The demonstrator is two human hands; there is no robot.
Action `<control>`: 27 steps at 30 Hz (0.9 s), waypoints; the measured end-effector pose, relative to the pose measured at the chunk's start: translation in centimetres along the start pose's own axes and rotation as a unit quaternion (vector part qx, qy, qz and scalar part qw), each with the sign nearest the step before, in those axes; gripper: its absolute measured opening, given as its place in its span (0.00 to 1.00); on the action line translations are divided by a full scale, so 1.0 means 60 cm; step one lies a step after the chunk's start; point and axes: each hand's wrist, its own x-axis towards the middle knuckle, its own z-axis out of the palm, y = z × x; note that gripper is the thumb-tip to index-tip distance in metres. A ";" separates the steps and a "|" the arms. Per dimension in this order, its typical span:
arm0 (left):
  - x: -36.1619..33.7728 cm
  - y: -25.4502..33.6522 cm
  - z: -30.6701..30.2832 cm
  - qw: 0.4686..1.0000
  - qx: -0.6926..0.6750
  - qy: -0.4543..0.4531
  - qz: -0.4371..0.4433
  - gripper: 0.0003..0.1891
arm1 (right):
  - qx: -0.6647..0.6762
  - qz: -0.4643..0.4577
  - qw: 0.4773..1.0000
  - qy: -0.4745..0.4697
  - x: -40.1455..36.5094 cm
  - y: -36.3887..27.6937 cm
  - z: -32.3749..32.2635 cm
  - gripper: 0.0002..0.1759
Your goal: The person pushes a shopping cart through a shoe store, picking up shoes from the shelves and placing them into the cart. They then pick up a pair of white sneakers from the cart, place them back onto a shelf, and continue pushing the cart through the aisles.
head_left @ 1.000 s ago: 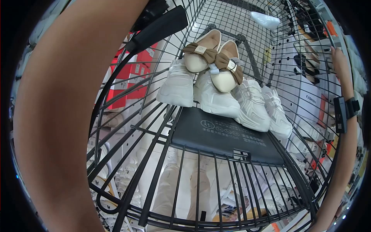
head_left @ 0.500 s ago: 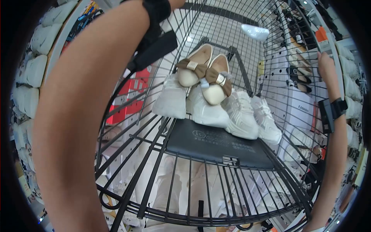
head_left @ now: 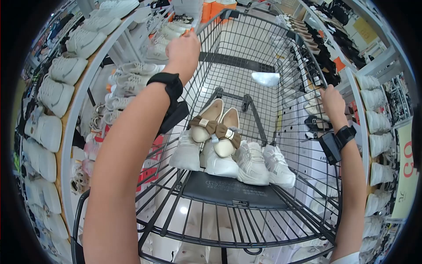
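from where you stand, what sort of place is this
Likely a shoe shop: white sneakers line a shelf, more shoes fill racks opposite, and a wire shopping cart carries several pairs

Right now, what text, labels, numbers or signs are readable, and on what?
"FA", on the white box; the rest is hidden by the wrist device.
Black seat panel: lettering too small.
Bow labels: too small.
Yellow sign at right: big red characters, sideways, not surely legible.
Yellow sign at upper right: blurred.
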 end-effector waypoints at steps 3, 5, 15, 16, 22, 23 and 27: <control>0.002 0.004 0.001 0.999 0.035 -0.024 -0.002 0.09 | 0.003 -0.006 1.000 0.003 0.001 0.001 -0.001 0.20; 0.004 0.002 0.010 0.999 0.043 -0.023 0.000 0.13 | 0.000 -0.011 1.000 0.000 0.000 0.000 0.000 0.19; 0.012 -0.002 0.023 0.999 0.025 -0.041 0.004 0.15 | -0.003 -0.006 1.000 -0.022 0.019 -0.006 -0.004 0.19; 0.011 -0.001 0.023 0.999 0.029 -0.036 0.008 0.15 | -0.009 -0.015 1.000 -0.017 0.019 -0.006 -0.005 0.19; 0.012 -0.004 0.025 0.998 0.015 -0.053 0.008 0.13 | -0.010 -0.011 0.999 -0.029 0.029 -0.011 -0.003 0.19; 0.013 -0.006 0.027 0.998 0.018 -0.058 0.014 0.13 | -0.012 -0.011 0.999 -0.031 0.031 -0.013 -0.001 0.19; 0.014 -0.007 0.029 0.999 0.016 -0.024 0.042 0.09 | 0.004 -0.020 1.000 -0.022 0.026 0.000 0.007 0.19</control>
